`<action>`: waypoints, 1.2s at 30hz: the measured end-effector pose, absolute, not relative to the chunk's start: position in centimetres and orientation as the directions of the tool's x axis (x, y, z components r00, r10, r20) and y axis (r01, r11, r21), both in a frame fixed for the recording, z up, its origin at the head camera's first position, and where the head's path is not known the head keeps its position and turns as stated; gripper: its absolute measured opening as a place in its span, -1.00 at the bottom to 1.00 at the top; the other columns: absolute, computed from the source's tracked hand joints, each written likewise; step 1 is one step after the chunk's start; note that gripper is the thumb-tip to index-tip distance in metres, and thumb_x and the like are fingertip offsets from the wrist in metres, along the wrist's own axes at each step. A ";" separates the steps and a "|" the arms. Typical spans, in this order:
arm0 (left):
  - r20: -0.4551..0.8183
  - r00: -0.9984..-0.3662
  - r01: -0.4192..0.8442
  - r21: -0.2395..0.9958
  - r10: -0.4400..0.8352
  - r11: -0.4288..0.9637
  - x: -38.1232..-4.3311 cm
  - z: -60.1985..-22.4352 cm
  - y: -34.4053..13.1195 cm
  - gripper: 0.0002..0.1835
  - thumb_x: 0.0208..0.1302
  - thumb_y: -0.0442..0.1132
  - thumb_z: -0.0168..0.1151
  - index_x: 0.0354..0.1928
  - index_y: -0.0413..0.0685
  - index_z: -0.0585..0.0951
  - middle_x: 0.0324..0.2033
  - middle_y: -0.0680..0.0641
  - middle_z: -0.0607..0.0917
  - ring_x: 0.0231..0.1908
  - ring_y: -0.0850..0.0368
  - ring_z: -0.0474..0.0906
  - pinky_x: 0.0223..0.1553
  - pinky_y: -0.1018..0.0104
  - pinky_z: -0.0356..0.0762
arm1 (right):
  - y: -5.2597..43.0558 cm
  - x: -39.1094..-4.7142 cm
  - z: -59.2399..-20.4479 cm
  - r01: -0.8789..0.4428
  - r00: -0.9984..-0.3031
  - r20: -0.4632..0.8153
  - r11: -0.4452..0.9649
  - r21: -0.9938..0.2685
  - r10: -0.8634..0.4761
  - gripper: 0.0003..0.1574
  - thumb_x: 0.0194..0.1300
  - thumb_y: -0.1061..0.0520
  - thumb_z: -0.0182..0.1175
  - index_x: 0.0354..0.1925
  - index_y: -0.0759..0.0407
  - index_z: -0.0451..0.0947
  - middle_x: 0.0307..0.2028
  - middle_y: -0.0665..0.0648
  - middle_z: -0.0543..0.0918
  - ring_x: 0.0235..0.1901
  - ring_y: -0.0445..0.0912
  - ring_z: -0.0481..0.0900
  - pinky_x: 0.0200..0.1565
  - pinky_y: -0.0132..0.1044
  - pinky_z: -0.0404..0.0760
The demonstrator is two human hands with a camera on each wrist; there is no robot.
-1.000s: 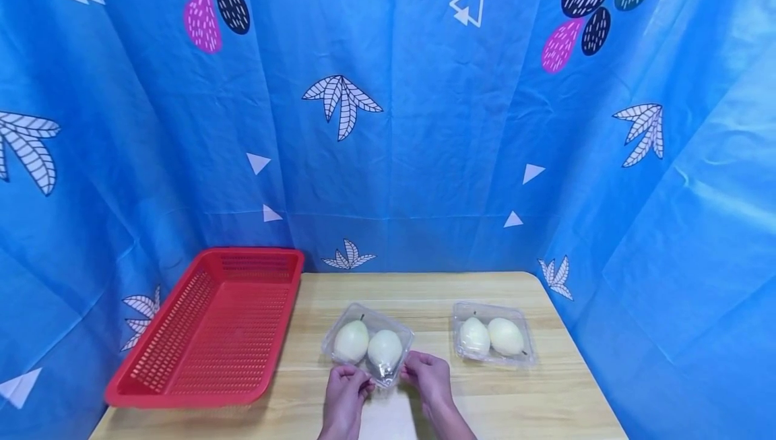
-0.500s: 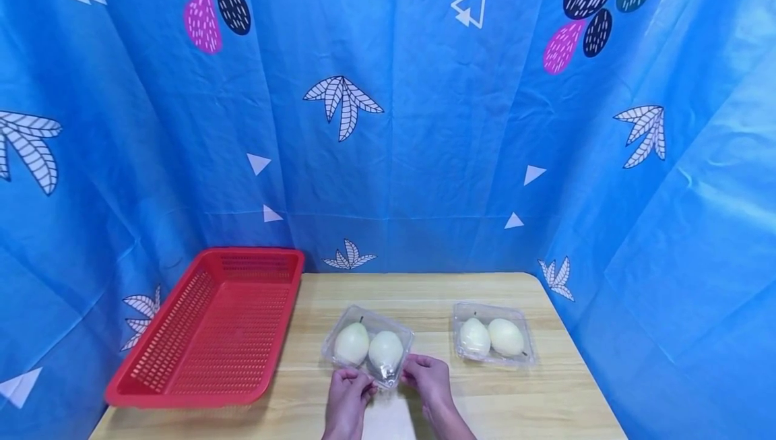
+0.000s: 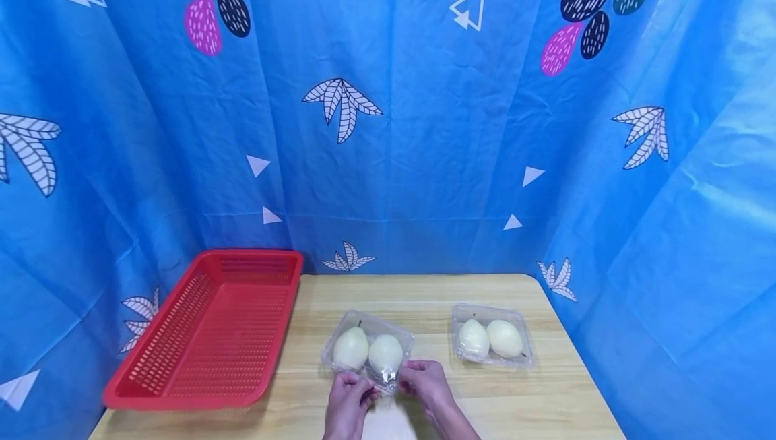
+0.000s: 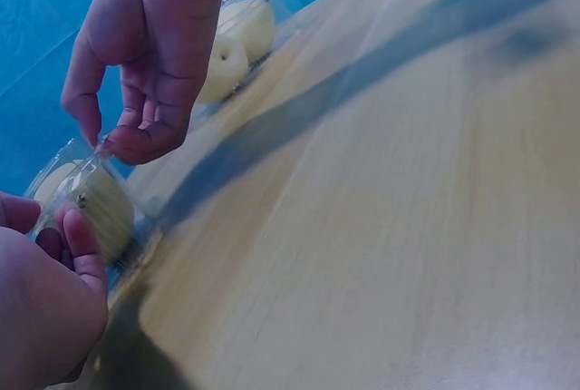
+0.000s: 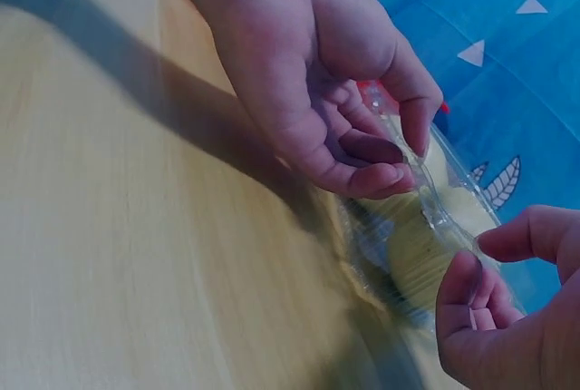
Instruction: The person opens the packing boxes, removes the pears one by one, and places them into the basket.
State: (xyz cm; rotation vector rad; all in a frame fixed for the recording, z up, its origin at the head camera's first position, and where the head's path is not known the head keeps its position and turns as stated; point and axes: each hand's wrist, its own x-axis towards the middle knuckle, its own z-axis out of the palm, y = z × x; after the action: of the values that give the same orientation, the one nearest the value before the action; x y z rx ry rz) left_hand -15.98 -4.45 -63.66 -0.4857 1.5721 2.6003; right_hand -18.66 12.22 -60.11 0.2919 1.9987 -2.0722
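Note:
A clear plastic box holding two pale pears, a left pear and a right pear, stands at an angle on the table in front of me. My left hand pinches its near edge between thumb and fingers. On the right side of the same corner, my right hand pinches the rim too. The left wrist view has both hands, left and right, at the thin plastic edge. In the right wrist view the right hand has thumb and fingertip at the rim.
A second clear box with two pears sits to the right on the wooden table. At the left stands a red perforated basket with nothing in it. A blue patterned curtain surrounds the table's back and sides.
The box and both hands have shifted slightly towards me, and the right hand's fingers have come a little nearer the front corner. The other box and the basket stay put.

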 end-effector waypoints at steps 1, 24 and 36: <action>-0.300 -0.948 -0.218 0.852 -0.103 -0.475 -15.9 -63.7 -4.4 -0.75 0.28 -0.50 0.11 -0.22 -0.11 0.25 -0.28 -0.05 0.57 -0.26 0.12 0.62 -0.14 0.36 0.70 | 12.2 -18.6 -60.1 0.313 -0.949 -0.313 -0.015 -0.950 -0.038 -0.55 0.11 0.36 0.26 0.00 0.55 0.57 -0.33 0.13 0.73 -0.50 -0.21 0.59 -0.38 -0.43 0.66; -0.281 -0.955 -0.203 0.851 -0.095 -0.484 -15.9 -63.6 -4.7 -0.75 0.31 -0.48 0.14 -0.22 -0.08 0.28 -0.26 -0.03 0.58 -0.24 0.11 0.62 -0.12 0.35 0.70 | 12.4 -17.7 -60.3 0.353 -0.935 -0.339 -0.177 -0.919 -0.107 -0.74 0.36 0.28 0.22 -0.06 0.47 0.58 -0.39 0.03 0.69 -0.45 -0.25 0.62 -0.33 -0.48 0.67; -0.293 -0.951 -0.211 0.845 -0.095 -0.492 -15.5 -63.7 -4.7 -0.74 0.28 -0.48 0.17 -0.22 -0.08 0.29 -0.27 -0.05 0.59 -0.25 0.10 0.62 -0.12 0.35 0.70 | 12.8 -17.3 -60.3 0.307 -0.945 -0.293 -0.084 -0.948 -0.143 -0.72 0.31 0.33 0.26 -0.05 0.49 0.61 -0.30 0.11 0.72 -0.37 -0.19 0.62 -0.28 -0.44 0.69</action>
State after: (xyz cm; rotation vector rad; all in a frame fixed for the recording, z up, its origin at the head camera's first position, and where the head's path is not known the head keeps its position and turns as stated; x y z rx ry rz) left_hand -15.52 -4.69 -63.71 -0.4675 1.5470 2.6146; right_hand -17.26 12.84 -60.26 0.1775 1.8905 -2.1035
